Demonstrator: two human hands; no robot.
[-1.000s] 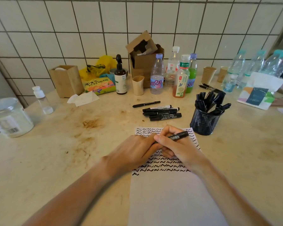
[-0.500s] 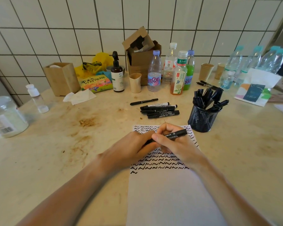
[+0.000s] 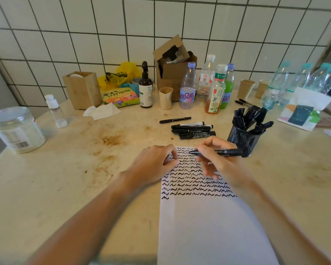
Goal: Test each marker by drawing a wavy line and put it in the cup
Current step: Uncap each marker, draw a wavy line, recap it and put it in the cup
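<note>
A white paper sheet [image 3: 208,226] lies in front of me, its upper part filled with rows of black wavy lines. My right hand [image 3: 218,165] grips a black marker [image 3: 224,151] above the sheet's top, its bare tip pointing left. My left hand [image 3: 153,165] rests at the sheet's left edge with its fingers curled; the marker's cap is off and seems to be inside them, hidden. A black mesh cup [image 3: 243,140] holding several markers stands just right of the sheet. Several loose markers [image 3: 193,130] lie behind the sheet, and one more marker [image 3: 175,120] sits farther back.
Drink bottles [image 3: 187,87], a brown pump bottle [image 3: 145,87], a cardboard box [image 3: 172,69] and paper cups [image 3: 246,88] line the tiled wall. A clear jar [image 3: 15,129] and a small bottle [image 3: 55,111] stand at the left. A tissue [image 3: 101,111] lies behind.
My hands, joined on the marker before, have pulled apart. The left hand moved left with the cap, and the right hand now holds the uncapped marker.
</note>
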